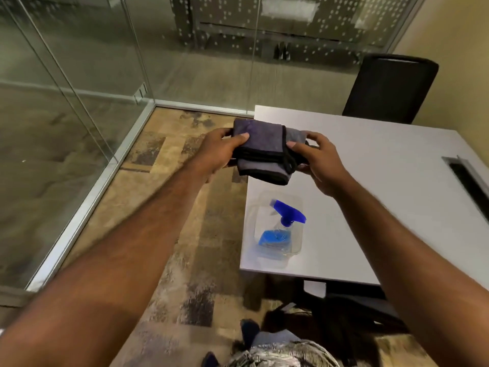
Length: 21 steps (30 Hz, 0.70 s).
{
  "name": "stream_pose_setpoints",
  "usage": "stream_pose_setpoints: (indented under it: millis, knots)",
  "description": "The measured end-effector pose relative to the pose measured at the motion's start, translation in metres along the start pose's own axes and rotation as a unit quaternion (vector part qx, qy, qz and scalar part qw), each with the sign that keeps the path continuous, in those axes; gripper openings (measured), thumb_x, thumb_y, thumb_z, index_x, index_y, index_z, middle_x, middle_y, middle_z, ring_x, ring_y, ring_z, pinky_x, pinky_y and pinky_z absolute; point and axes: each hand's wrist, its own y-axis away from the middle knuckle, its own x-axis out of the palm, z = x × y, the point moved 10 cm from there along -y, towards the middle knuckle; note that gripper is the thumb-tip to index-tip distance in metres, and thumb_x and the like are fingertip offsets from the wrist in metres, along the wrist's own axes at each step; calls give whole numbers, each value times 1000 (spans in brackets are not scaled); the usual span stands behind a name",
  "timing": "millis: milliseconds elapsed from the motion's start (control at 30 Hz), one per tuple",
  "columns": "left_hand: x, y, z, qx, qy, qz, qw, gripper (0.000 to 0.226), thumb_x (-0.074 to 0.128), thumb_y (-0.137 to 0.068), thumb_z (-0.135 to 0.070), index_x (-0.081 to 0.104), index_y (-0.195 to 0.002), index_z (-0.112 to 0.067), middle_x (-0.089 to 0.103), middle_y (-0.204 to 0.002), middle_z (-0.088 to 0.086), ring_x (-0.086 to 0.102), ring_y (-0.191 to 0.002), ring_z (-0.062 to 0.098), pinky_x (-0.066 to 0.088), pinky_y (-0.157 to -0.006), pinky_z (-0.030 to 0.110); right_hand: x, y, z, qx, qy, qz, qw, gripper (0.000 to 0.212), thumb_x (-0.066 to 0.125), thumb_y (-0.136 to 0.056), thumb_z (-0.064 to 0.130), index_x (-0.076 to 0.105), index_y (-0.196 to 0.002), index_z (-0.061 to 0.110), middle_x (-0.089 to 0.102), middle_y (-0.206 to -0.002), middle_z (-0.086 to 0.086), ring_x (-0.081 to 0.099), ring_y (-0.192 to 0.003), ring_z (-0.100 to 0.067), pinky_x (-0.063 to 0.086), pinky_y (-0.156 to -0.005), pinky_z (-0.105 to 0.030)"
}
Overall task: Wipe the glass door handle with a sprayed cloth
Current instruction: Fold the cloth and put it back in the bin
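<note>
A folded grey cloth [264,152] with black edging is held in the air between both hands, over the near left corner of the white table [383,181]. My left hand [219,152] grips its left side, thumb on top. My right hand [317,160] pinches its right side. Below the cloth a clear spray bottle [277,231] with a blue trigger head and a little blue liquid stands on the table near its left edge. Glass walls [79,75] rise at the left and ahead. No door handle is in view.
A black chair [389,88] stands behind the table at the far right. A dark cable slot [468,181] is cut into the table's right side. Patterned carpet [185,234] covers the floor between the glass wall and the table. Dark items lie under the table.
</note>
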Motion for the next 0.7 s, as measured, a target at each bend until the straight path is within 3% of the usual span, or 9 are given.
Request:
stream_pose_setpoints:
  millis: [100,233,433,567,700]
  knots:
    - [22,-24,7,-16,-20,1,1000,22,65,-94,-21,65,-114,-12,71,-98,3,69,-83,15,59,-59,26,-23,-22,-21,22,-10,-21,999,46,71,-89,14,52,-130,7,66,-119,-19,70,-102,-33,61,-81,-44]
    - [39,-49,41,-70,-63,-7,996,22,68,-92,-25,62,-109,-12,69,-109,9,68,-95,22,59,-82,43,-51,-41,-63,69,-29,-54,996,45,71,-88,10,54,-129,3,65,-121,-24,70,-100,-34,63,-75,-39]
    - [57,-70,113,-118,-126,12,985,36,74,-87,-17,65,-119,-5,69,-111,10,65,-99,21,53,-73,30,-73,-47,-144,152,-32,-62,986,43,71,-86,4,57,-126,3,67,-102,-18,66,-74,-22,59,-58,-29]
    - [62,-70,167,-144,-149,4,978,38,75,-84,-7,64,-120,3,70,-108,16,66,-91,24,56,-78,33,-79,-45,-191,190,-11,-43,981,41,72,-85,5,59,-124,5,66,-99,-16,64,-75,-21,57,-61,-30]
    - [65,-67,193,-144,-204,1,968,38,77,-82,-4,65,-118,1,65,-98,10,63,-86,23,60,-84,38,-81,-43,-217,208,23,-44,977,34,69,-88,6,61,-121,5,68,-86,-9,64,-64,-14,58,-63,-29]
